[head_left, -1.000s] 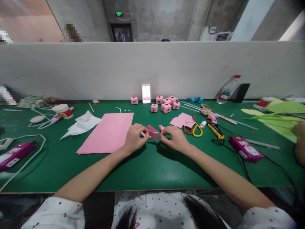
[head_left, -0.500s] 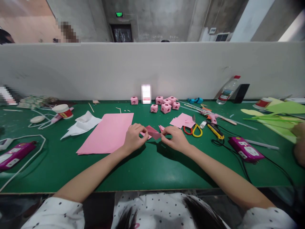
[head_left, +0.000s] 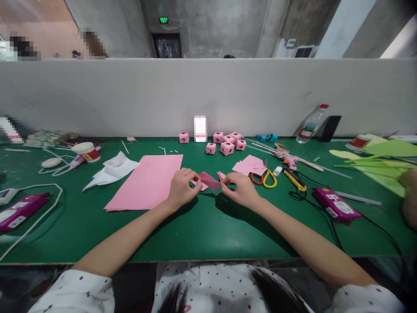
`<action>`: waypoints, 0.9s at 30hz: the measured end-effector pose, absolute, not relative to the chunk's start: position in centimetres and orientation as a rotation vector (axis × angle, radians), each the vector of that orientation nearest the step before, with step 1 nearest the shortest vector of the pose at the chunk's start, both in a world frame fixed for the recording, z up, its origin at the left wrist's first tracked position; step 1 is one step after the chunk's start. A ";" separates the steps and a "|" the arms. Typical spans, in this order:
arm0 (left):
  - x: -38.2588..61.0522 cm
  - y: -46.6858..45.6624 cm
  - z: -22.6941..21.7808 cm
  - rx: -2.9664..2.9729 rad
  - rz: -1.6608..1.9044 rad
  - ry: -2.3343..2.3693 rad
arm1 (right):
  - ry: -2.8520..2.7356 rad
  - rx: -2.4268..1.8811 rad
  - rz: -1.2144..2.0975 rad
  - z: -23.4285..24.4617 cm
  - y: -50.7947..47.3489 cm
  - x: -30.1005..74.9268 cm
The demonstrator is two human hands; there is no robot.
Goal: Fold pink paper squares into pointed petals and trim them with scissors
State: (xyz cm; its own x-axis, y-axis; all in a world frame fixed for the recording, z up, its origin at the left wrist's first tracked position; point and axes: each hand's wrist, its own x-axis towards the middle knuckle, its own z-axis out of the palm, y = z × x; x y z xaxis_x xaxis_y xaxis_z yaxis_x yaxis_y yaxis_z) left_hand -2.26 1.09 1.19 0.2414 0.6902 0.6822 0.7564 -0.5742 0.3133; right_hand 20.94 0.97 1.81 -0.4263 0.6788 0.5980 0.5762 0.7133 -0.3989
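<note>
Between my two hands a small piece of folded pink paper [head_left: 211, 180] is held just above the table. My left hand [head_left: 183, 188] pinches its left end between thumb and forefinger. Its right end is pinched the same way by my right hand [head_left: 240, 189]. Other pink folded bits lie under and behind it, partly hidden by my fingers. Left of my left hand lies a stack of large pink sheets [head_left: 146, 182]. Small pink paper squares [head_left: 250, 165] are spread beyond my right hand, next to scissors [head_left: 269, 178] with red and yellow handles.
Several pink paper cubes [head_left: 227, 148] sit near the grey partition [head_left: 130, 100], by a bright phone [head_left: 200, 129]. To the right are a yellow cutter [head_left: 295, 180], a pink glue gun [head_left: 289, 161], a purple power strip [head_left: 335, 204] and a bottle [head_left: 309, 126]. Another person's hand [head_left: 409, 191] shows at the right edge.
Almost nothing differs. Both hands keep their pinch on the folded paper, with only a very slight shift of the fingers.
</note>
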 end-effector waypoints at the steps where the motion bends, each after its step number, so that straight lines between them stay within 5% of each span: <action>1: -2.3 1.2 1.2 -2.406 -1.259 -1.410 | -2.143 -0.953 0.171 1.8 1.0 21.0; 27: -1.1 -0.3 0.9 -2.656 -1.333 -1.098 | -2.236 -0.902 0.054 1.2 0.0 19.1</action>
State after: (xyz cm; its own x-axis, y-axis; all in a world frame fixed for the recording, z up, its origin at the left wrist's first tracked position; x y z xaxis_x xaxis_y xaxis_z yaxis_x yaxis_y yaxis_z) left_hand -1.05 -0.33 0.93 0.4057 0.5920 0.6964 0.5697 -0.7596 0.3138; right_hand 19.09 -0.01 1.20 -0.5008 0.6203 0.6036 0.5905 0.7547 -0.2857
